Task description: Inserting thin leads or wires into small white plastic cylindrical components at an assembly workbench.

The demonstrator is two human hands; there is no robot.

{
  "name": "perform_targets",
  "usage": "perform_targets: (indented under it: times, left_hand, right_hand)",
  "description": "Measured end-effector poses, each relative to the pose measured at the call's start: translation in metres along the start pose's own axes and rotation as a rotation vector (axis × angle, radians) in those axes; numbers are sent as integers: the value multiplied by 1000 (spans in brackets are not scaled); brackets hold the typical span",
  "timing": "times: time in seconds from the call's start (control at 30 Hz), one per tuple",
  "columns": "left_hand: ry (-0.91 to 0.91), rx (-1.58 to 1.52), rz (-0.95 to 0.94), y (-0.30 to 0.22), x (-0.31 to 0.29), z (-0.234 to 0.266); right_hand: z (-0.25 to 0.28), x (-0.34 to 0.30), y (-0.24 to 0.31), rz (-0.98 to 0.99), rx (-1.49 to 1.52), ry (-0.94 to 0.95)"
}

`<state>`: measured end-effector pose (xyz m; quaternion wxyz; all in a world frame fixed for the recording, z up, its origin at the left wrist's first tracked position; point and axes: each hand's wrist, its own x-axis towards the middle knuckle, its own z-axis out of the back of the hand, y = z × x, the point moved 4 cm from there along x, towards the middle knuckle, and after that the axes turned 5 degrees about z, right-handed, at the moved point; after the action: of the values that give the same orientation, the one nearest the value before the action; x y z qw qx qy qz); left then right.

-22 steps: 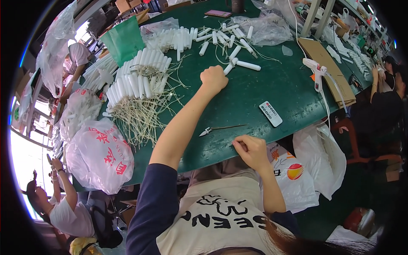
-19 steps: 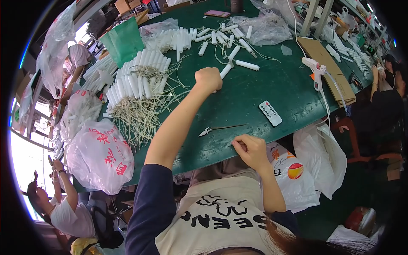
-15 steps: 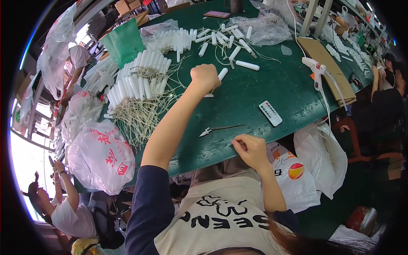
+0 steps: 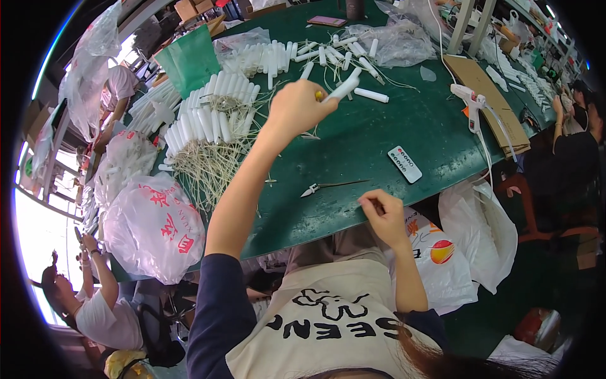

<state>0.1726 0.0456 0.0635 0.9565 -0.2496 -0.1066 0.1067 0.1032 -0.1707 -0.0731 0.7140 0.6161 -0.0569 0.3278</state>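
Observation:
Over the far middle of the table, my left hand (image 4: 297,114) is closed around a white candle-like tube (image 4: 346,86), which points away to the right. A small yellow spot shows at its fingers; I cannot tell what it is. Close to the table's near edge, my right hand (image 4: 384,215) is curled with no object showing in it. Left of it lies a small white flame-shaped tip (image 4: 309,190) with a thin dark stem. Several white tubes with pale wires (image 4: 205,126) are stacked in rows left of my left hand, and another loose tube (image 4: 371,95) lies beyond it.
A white remote (image 4: 404,165) lies on the green table (image 4: 353,151). The glue gun (image 4: 470,104) rests by flat cardboard (image 4: 489,95) at right. Plastic bags (image 4: 154,227) bulge at the left edge; others (image 4: 476,234) hang below the right edge. Co-workers sit on both sides.
My left hand has turned and raised the white tube, so more of it sticks out toward the far right. My right hand stays near the table edge, shifted slightly.

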Motion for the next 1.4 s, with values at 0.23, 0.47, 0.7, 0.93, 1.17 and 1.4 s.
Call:
perform_targets:
  times: [0.23,0.47,0.7,0.93,1.17,1.4]
  left_hand:
    - [358,-469,-129,-74,-110,60]
    - [620,-475,-453,-87,-150,16]
    - [519,-775,-172,-62,-124,4]
    - [441,-538,-311,-63,-125,5]
    - [158,-82,-643,-66,-129,-2]
    - [57,130,-790,-72,-132,-6]
  right_hand:
    - [32,10,36,95,612,-161]
    - [40,3,92,415,469,-46]
    - [41,-12,79,124,247,-106]
    - [21,-11,77,62,-68,72]
    - [19,-7,77,93,-115,47]
    - [16,-10,70,168,-213,64]
